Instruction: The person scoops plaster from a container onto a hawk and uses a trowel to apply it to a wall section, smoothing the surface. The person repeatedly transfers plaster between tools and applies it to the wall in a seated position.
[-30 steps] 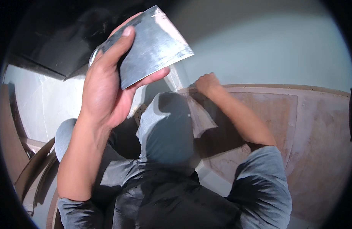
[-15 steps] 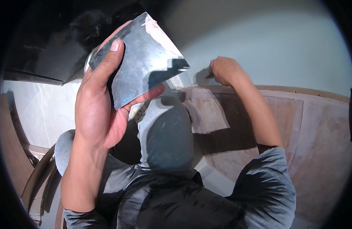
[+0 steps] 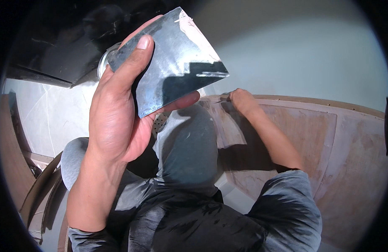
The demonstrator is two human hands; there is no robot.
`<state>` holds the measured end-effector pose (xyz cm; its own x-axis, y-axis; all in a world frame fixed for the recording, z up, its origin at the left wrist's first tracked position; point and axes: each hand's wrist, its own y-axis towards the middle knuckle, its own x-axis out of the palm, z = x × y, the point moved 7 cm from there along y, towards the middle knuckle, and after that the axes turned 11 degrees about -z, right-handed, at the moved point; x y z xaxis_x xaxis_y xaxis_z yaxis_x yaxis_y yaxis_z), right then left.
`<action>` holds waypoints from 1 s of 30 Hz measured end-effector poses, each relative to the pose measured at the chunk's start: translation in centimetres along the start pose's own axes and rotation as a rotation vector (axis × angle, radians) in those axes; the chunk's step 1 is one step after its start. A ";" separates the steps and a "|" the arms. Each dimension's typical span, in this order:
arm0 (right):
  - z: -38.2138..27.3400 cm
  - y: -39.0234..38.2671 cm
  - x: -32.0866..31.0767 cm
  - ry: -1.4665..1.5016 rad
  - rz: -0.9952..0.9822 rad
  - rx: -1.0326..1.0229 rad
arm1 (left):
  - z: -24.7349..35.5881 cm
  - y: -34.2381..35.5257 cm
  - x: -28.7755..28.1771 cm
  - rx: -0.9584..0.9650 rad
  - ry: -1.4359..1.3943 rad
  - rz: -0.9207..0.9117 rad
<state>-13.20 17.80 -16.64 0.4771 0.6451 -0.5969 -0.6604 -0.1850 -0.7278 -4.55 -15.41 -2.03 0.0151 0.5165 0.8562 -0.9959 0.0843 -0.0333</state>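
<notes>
Left hand (image 3: pixel 118 113) up high, fingers (image 3: pixel 137 63) wrapped around a flat metal plate (image 3: pixel 173 63). Right hand (image 3: pixel 241 101) closed on a thin tool (image 3: pixel 222 101) against the wooden panel (image 3: pixel 303 130).

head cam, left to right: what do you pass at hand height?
Pale tiled floor → left hand → flat metal plate it grips, smeared with pale filler → right hand pressing a small tool to the panel edge → plywood panel.
</notes>
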 end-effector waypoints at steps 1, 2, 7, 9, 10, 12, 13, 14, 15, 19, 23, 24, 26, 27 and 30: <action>-0.2 0.6 0.5 0.013 -0.030 -0.006 | 0.0 0.0 -0.1 -0.006 0.004 -0.001; -0.4 1.3 0.9 0.027 -0.060 -0.012 | -0.1 0.0 -0.1 -0.012 0.007 -0.002; -1.7 5.5 3.9 0.097 -0.135 -0.040 | 0.0 0.1 -0.2 -0.009 0.019 0.025; -2.5 7.0 5.0 0.112 -0.203 -0.059 | 0.0 0.0 -0.4 0.009 0.032 0.064; -2.5 7.6 5.9 0.207 -0.113 -0.104 | 0.1 0.0 -0.3 0.003 0.022 0.081; -1.8 9.1 9.1 0.394 0.078 -0.180 | 0.0 0.3 -0.1 -0.010 0.001 0.103; -2.2 9.8 9.9 0.364 0.096 -0.170 | 0.0 0.2 -0.2 -0.015 0.010 0.114; -2.9 10.6 10.7 0.336 0.114 -0.159 | -0.1 0.1 -0.4 -0.020 0.020 0.124; -4.2 11.5 11.3 0.307 0.131 -0.153 | -0.2 -0.1 -0.7 -0.024 0.031 0.139; -8.0 14.9 14.0 0.185 0.138 -0.105 | -0.6 -0.1 -0.6 -0.024 0.035 0.161; -10.9 17.6 15.1 0.097 0.082 -0.084 | -0.7 0.0 -0.1 -0.024 0.057 0.151; -11.3 17.5 15.4 0.081 0.085 -0.073 | -0.8 0.0 -0.1 -0.030 0.059 0.156; -12.1 17.5 15.8 0.072 0.130 -0.088 | -1.1 0.1 -0.2 -0.041 0.092 0.120; -12.5 18.0 16.5 0.071 0.154 -0.087 | -1.3 0.4 0.0 -0.050 0.110 0.093; -12.5 18.9 16.4 0.322 0.243 -0.012 | -1.7 0.6 -1.3 -0.075 0.205 0.165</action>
<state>-10.62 15.59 -44.40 0.4668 0.3167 -0.8257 -0.7701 -0.3134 -0.5556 -5.03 -14.58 -4.07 -0.1215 0.6895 0.7140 -0.9771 0.0436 -0.2083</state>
